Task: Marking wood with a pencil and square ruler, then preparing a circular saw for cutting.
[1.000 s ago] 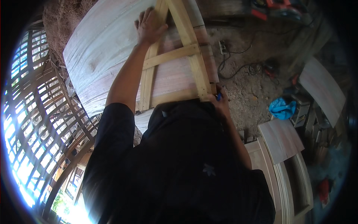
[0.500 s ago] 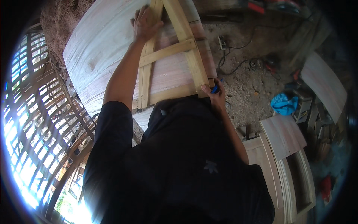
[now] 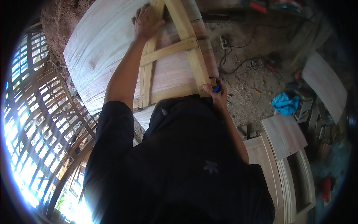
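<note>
A pale wooden frame of long rails and a crosspiece lies on a big whitish plywood sheet before me. My left hand rests near the far end of the frame's left rail, fingers spread over the sheet and thumb across the rail. At the frame's near right corner, my right hand is closed round a small blue object, its kind mostly hidden by the fingers. The thumb touches the corner, beside a small wood block.
A power socket with a dark cord lies on the dusty ground at right. Beyond are a light-blue plastic bag, wood offcuts and a leaning panel. Wooden frames stand near my right side; a slatted lattice is on the left.
The view has shifted very slightly. Both hands keep their places on the frame, and the right hand still holds the blue object.
</note>
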{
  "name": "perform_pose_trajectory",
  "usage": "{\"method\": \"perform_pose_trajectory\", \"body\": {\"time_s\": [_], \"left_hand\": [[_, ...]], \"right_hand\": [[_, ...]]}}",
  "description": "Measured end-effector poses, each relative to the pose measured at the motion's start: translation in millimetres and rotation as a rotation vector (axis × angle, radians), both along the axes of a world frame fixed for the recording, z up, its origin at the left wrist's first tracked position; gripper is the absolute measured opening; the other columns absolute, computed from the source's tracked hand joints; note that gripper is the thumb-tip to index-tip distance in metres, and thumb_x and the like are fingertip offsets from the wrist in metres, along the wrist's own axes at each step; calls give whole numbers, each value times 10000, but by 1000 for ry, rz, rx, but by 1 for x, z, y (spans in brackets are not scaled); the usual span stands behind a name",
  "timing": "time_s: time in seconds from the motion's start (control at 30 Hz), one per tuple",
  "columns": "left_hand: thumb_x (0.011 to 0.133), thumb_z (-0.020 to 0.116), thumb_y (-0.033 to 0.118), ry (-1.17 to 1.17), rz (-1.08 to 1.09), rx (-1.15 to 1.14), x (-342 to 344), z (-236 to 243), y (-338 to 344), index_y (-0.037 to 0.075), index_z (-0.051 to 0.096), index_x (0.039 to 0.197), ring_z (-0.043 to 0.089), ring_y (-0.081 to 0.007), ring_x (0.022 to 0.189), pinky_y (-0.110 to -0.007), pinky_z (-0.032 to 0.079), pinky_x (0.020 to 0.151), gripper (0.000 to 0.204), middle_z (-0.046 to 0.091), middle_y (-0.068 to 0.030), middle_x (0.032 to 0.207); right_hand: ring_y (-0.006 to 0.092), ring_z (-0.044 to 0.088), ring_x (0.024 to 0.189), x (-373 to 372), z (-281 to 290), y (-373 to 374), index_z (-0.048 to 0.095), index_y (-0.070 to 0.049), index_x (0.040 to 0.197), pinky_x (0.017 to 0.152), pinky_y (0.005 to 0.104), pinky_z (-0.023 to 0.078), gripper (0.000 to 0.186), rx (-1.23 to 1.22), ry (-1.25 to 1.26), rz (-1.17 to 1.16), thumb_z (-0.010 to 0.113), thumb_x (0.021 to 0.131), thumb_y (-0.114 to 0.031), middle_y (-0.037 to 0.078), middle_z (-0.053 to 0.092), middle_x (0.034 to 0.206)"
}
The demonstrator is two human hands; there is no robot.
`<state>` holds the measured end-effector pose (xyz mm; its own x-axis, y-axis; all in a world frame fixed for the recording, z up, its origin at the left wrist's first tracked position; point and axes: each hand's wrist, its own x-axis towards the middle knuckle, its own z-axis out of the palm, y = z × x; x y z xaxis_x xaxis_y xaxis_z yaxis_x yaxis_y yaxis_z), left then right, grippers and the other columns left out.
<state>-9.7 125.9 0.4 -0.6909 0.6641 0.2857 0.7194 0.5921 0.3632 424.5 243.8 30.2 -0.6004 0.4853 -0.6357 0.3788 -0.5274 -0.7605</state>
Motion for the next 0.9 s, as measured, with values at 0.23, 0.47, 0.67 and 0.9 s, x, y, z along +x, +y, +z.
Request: {"method": "perform_pose_trajectory", "body": {"time_s": [0.23, 0.47, 0.67, 0.9], "left_hand": [[702, 918, 457, 24, 7, -9, 1, 2, 2, 134, 584, 1482, 420, -318, 1479, -549, 322, 1169, 908, 515, -63, 1591], [708, 910, 453, 7, 18, -20, 4, 4, 3, 160, 570, 1495, 405, -319, 1488, -558, 315, 1173, 906, 492, -64, 1610], [727, 894, 468, -48, 46, -43, 6, 7, 3, 136, 532, 1530, 338, -324, 1539, -569, 275, 1213, 941, 446, -61, 1646], [705, 905, 451, -67, 90, -81, 10, 14, 5, 120, 555, 1503, 342, -330, 1535, -580, 257, 1219, 931, 451, -64, 1642]], "right_hand": [[210, 665, 1103, 1, -1, 1, 596, 31, 1389, 932, 345, 546, 702, 3, 16, 2, 924, 825, -227, 123, 700, 1229], [203, 670, 1083, -1, 3, 0, 612, 27, 1365, 929, 335, 546, 660, -23, 27, -23, 917, 830, -210, 107, 710, 1192], [190, 668, 1061, -3, 7, 2, 635, 1, 1318, 917, 329, 542, 576, -50, 18, -13, 904, 839, -173, 89, 708, 1165], [174, 663, 1043, -2, 0, 1, 643, -13, 1299, 919, 325, 534, 523, -34, 20, -18, 886, 850, -127, 75, 706, 1149]]}}
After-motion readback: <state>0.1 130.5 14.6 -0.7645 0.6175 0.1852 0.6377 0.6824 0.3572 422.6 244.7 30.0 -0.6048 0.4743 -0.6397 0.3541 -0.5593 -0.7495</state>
